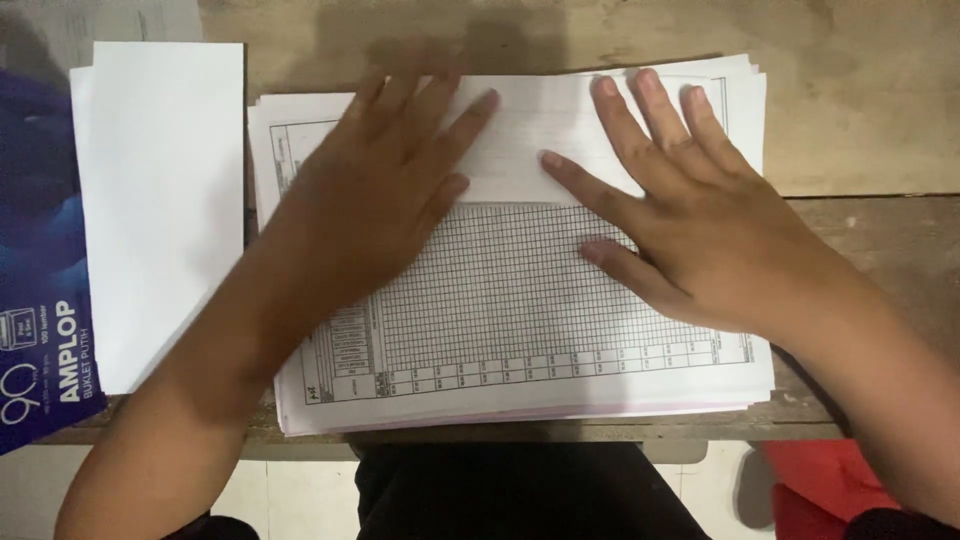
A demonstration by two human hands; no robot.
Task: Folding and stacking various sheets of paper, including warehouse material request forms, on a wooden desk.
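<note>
A thick stack of printed grid forms (520,300) lies on a wooden table (860,100). The far part of the top sheet is folded toward me into a blank white flap (530,130). My left hand (385,190) presses flat on the left side of that flap, fingers spread and slightly blurred. Spread flat on the right side is my right hand (680,220), its thumb and fingertips on the flap and the grid. Neither hand grips anything.
A pile of white envelopes (160,210) lies to the left of the forms. A blue box (40,300) stands at the far left edge. Something red (810,480) shows below the table's near edge at the right.
</note>
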